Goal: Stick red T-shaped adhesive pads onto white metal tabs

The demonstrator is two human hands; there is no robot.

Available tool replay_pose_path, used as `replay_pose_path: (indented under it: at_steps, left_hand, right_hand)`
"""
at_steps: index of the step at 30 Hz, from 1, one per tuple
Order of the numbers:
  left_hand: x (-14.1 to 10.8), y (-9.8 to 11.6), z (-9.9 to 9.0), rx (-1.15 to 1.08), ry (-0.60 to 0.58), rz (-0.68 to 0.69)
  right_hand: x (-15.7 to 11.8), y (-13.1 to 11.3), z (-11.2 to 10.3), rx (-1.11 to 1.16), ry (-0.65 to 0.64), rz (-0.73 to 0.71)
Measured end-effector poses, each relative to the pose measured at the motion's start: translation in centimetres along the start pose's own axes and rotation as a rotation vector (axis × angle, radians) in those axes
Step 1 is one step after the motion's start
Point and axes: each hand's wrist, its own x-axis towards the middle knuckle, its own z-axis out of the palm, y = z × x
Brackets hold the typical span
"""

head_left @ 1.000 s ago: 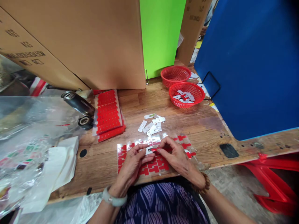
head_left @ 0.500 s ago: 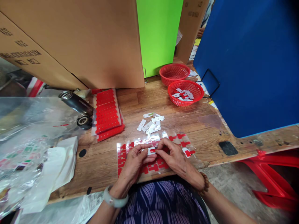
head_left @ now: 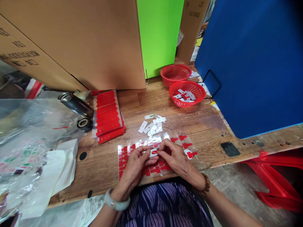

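Pinching a white tag [head_left: 153, 154] with left hand [head_left: 136, 161] and right hand [head_left: 175, 157], short of the nearer red basket [head_left: 193, 86] of white pieces [head_left: 190, 95].

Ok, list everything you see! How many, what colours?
Tags: many, white, centre and near basket
T-shaped sticker sheet: one, red, under hands
Sheet stack: one, red, left of tags
Plastic baskets: two, red, far side
Flask, cap: one each, black, left
Plastic wrapping: uncounted, clear, far left
Papers: several, white, left
Cardboard boxes: several, brown, back
Panel: one, green, back
Board: one, blue, right
Table: one, brown, centre
Stool, probably: one, red, right floor
Bangle: one, pale, left wrist
Bracelet: one, brown, right wrist
Left hand: one, holding tag
Right hand: one, pinching red sticker
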Motion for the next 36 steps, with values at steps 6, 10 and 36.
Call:
replay_pose_path:
  at_steps: [6, 10, 36]
  left_hand:
    - [0.3, -0.5, -0.2, 0.009, -0.008, 0.019]
    - [0.4, -0.5, -0.4, 0.045, 0.006, 0.047]
    - [0.1, -0.2, -0.3, 0.058, 0.051, 0.030]
  right_hand:
    - [-0.1, -0.5, -0.1, -0.005, 0.003, 0.030]
    - [-0.2, -0.7, 0.0, 0.008, 0.005, 0.071]
    - [-0.2, -1.9, 0.3, -0.101, 0.061, 0.123]
